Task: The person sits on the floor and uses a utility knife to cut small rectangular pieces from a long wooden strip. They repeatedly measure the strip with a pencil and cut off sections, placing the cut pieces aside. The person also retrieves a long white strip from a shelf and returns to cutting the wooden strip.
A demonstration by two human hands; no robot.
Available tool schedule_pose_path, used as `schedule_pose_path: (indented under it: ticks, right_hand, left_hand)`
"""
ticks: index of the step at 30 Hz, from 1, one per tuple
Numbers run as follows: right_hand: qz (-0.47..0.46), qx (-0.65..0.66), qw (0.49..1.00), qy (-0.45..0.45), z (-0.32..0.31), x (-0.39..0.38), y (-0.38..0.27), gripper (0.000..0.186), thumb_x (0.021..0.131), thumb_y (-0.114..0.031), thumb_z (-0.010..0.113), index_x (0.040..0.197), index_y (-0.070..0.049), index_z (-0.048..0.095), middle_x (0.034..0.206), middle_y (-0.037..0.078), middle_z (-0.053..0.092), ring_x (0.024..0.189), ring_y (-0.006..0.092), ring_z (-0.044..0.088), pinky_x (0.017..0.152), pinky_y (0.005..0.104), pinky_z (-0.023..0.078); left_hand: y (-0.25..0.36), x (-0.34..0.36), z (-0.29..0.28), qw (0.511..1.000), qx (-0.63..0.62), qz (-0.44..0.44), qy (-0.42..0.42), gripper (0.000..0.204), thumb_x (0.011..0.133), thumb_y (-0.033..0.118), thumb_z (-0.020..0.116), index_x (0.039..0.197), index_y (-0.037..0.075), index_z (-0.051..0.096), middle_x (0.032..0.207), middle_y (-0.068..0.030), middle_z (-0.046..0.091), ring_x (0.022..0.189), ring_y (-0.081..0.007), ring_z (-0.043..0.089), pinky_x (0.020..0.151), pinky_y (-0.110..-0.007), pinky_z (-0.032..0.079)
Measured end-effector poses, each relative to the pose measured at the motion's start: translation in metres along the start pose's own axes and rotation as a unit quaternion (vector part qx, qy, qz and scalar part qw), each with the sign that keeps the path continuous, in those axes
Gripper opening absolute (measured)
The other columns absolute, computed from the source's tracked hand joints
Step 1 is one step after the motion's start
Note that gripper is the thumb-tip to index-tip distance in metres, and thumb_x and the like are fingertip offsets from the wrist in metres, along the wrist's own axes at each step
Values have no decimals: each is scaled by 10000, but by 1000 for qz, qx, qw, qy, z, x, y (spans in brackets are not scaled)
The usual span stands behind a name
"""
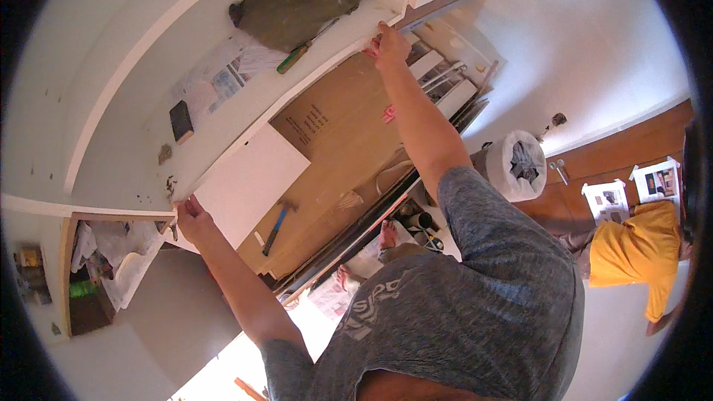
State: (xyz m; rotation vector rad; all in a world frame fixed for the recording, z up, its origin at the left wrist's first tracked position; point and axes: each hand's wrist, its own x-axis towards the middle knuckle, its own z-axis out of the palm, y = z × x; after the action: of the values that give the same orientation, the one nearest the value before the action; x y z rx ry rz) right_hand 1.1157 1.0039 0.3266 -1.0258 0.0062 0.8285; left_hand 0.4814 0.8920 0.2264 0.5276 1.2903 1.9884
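Both my arms reach up to a white shelf [137, 134], one hand near each end of its long front edge [286, 108]. My left hand [194, 221] pinches that edge at the near left corner. Toward the far right end, the fingers of my right hand [388, 46] are closed on the same edge. I cannot tell whether the edge is a separate strip. On the shelf lie a dark green cloth bag [297, 11], a green-handled screwdriver [295, 58], a newspaper sheet [223, 80] and a small black block [180, 120].
Below the shelf, a white panel [249, 182] and a blue-handled hammer [276, 229] rest on brown cardboard [349, 122]. An open compartment [74, 282] with plastic bags is at left. At right are a lined white bin [516, 167] and a person in a yellow shirt [635, 245].
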Motion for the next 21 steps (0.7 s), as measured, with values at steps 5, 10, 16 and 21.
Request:
schedule_pose_path:
  ticks: [5, 10, 16, 21]
  right_hand:
    - [-42, -57, 997, -1, -4, 33, 14, 227, 909, -140, 837, 968, -3, 666, 870, 89, 645, 696, 200, 631, 649, 350, 607]
    - [-189, -284, 940, -30, -18, 96, 37, 178, 1023, -173, 678, 1125, -28, 688, 959, 86, 700, 837, 192, 690, 720, 353, 619]
    - [-92, -166, 982, 1, -14, 80, 13, 228, 934, -110, 821, 1014, 14, 647, 941, 91, 668, 821, 187, 650, 683, 328, 579]
    - [36, 94, 992, 74, 4, 55, -6, 179, 956, -108, 794, 1009, -39, 638, 886, 64, 656, 763, 171, 631, 648, 315, 549]
  left_hand:
    - [14, -15, 14, 976, -171, -96, 93, 266, 1032, 106, 686, 1137, -130, 622, 1020, -153, 676, 976, -239, 689, 978, -392, 662]
    - [25, -28, 29, 976, -157, -93, 118, 279, 1024, 112, 708, 1133, -132, 626, 1017, -153, 671, 970, -241, 687, 963, -389, 670]
    - [27, -34, 33, 972, -167, -95, 136, 337, 1036, 156, 703, 1185, -133, 613, 1035, -154, 671, 991, -250, 695, 960, -382, 671]
    - [37, -48, 45, 972, -147, -95, 154, 318, 1048, 116, 658, 1247, -124, 592, 1126, -152, 664, 1052, -246, 684, 964, -360, 662]
